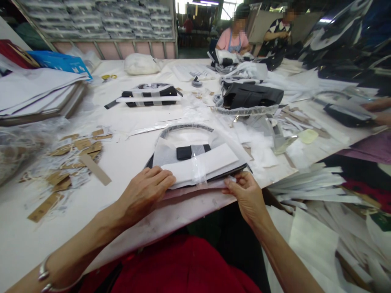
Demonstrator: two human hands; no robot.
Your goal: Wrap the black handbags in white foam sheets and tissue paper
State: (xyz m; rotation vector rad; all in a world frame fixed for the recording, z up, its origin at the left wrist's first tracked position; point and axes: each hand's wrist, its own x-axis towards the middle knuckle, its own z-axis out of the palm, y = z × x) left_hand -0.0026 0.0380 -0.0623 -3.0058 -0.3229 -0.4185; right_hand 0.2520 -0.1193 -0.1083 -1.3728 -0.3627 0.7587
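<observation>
Single head-worn view, which faced forward and downward from above the wearer's red cloth garment (189,266), stood near the bare left hand (146,189) and bare right hand (247,193), looked across the broad white tabletop (130,162), and reached the stacked grey plastic-wrapped packages (105,20) beyond.

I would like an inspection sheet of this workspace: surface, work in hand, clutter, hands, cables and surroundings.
Surface: white table, widely strewn.
Work in hand: wrapped bag, clear tape across its white strip.
Clutter: brown tags at left; black bag beyond; paper stack far left.
Hands: left hand rests on the wrapped bag's near left corner; right hand pinches at its near right edge.
Cables: nothing seen.
Surroundings: two people beyond the table; stacked packets behind.
</observation>
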